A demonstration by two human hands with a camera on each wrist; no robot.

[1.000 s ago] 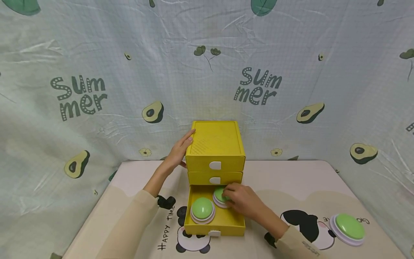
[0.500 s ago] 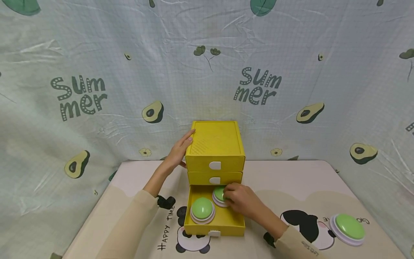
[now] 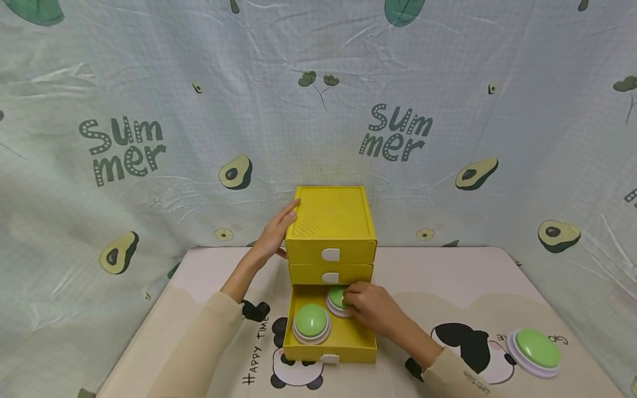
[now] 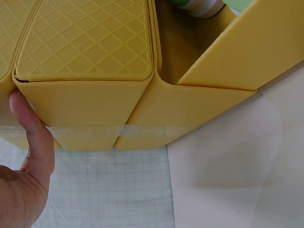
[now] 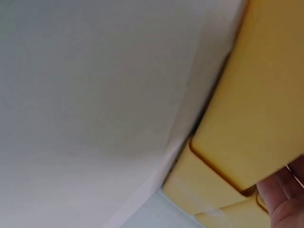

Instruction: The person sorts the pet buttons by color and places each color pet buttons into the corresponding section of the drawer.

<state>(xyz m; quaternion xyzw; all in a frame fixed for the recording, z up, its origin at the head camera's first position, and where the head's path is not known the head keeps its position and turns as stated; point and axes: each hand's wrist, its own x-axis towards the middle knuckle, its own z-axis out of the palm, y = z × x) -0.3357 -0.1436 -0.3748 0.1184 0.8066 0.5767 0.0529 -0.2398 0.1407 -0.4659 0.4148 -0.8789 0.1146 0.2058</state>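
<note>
A yellow drawer cabinet (image 3: 332,213) stands mid-table, its bottom drawer (image 3: 343,354) pulled out. Against the cabinet's left side rests my left hand (image 3: 271,235), fingers fairly straight along the top edge; the left wrist view shows its thumb (image 4: 40,147) on the wall. Inside the drawer sit two round push buttons with green domes and white bases. My right hand (image 3: 372,307) reaches over the drawer's right wall and holds the rear push button (image 3: 336,298) with curled fingers; its fingertips are partly hidden. The front push button (image 3: 311,320) sits at the left, untouched.
A third green push button (image 3: 538,348) lies on the table at the right. The table (image 3: 448,276) has a panda-print cover. A patterned curtain (image 3: 318,138) hangs close behind the cabinet. Two upper drawers are closed, each with a white handle (image 3: 330,254).
The rear push button has shifted very slightly left and back under my right hand. My left hand stays in place.
</note>
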